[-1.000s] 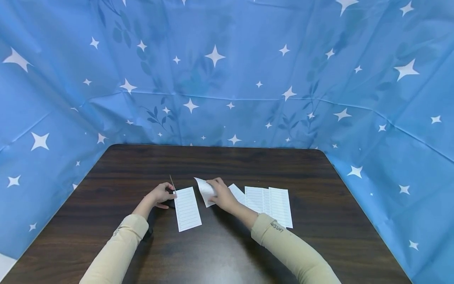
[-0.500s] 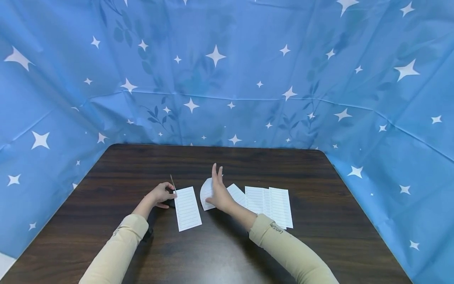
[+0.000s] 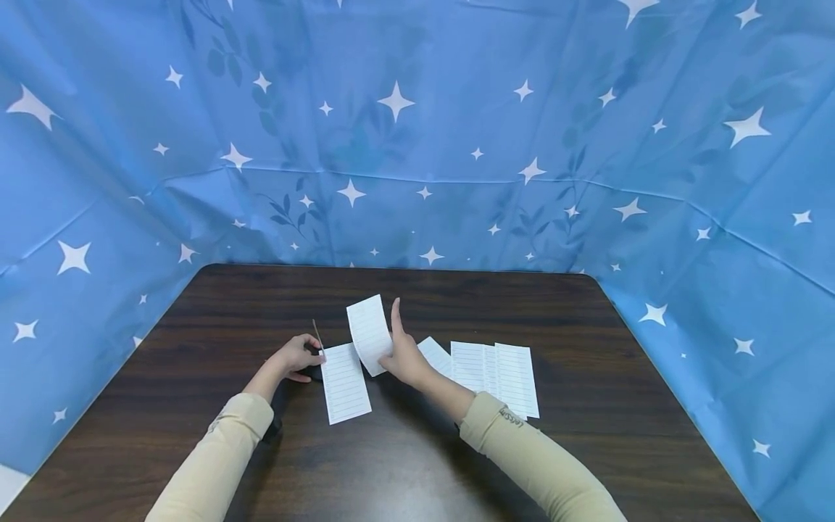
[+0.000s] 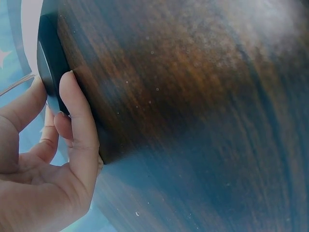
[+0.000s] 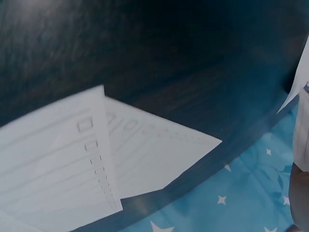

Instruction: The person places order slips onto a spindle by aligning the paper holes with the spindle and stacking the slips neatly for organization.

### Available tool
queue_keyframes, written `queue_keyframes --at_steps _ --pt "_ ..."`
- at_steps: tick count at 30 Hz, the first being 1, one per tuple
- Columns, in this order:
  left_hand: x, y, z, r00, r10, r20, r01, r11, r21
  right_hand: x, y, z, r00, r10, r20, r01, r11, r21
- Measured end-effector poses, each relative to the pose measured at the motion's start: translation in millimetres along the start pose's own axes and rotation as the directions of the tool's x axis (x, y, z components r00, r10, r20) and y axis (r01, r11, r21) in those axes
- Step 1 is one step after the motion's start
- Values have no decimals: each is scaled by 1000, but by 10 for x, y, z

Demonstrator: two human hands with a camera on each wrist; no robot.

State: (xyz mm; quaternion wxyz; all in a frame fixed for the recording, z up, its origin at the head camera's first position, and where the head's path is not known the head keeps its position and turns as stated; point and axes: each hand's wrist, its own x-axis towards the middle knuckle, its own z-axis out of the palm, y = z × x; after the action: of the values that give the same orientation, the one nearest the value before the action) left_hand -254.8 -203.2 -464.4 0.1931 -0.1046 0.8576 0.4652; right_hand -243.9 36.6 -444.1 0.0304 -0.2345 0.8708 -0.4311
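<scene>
My left hand (image 3: 298, 359) grips a flat black object (image 4: 52, 58) by its edge; its exact kind is unclear. A white lined sheet (image 3: 346, 384) lies over it, covering most of it in the head view. Beside the thumb, a thin brown strip (image 3: 317, 333) slants upward. With my right hand (image 3: 406, 357) I hold a second lined sheet (image 3: 369, 330) at its lower right, thumb in front and one finger pointing up. That sheet is raised and slightly bent, just right of the first. The right wrist view catches only a bit of this hand at its edge.
Right of my right hand, several lined white sheets lie overlapping: a partly hidden tilted one (image 3: 435, 355), another (image 3: 468, 366) and the rightmost one (image 3: 517, 380). They rest on a dark wooden table (image 3: 626, 442). A blue star-patterned cloth (image 3: 417, 145) hangs behind.
The sheet at my right hand has swung up and to the left, flattening from a curl. My right fingers have straightened upward from a curled grip. The left hand stays put.
</scene>
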Motion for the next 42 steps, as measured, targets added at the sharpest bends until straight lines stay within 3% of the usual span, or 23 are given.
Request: queue_keyframes --at_steps 3,5,10,13,19,28,42 --pt "139 -107 -18 999 27 24 -27 1000 -11 -15 0 3 1000 -4 -30 6 998 70" --pt "145 -118 -20 999 33 29 -32 999 -9 -25 -5 8 999 -13 -47 18 993 113" --pt "-69 51 5 1000 -1 -1 1 1000 11 -39 -25 23 999 7 -46 2 980 199" --pt "-89 66 3 1000 -1 2 1 1000 14 -46 -35 33 998 40 -40 -30 975 219" --pt "87 -87 -42 997 42 60 -42 999 -2 -62 -60 48 995 64 -72 -51 983 175" --pt "-139 113 -14 999 -1 35 1 1000 6 -82 -83 36 991 65 -114 -63 998 25" --pt "-124 95 -84 995 -11 101 18 998 -63 -55 -197 85 981 125 -146 -108 987 116"
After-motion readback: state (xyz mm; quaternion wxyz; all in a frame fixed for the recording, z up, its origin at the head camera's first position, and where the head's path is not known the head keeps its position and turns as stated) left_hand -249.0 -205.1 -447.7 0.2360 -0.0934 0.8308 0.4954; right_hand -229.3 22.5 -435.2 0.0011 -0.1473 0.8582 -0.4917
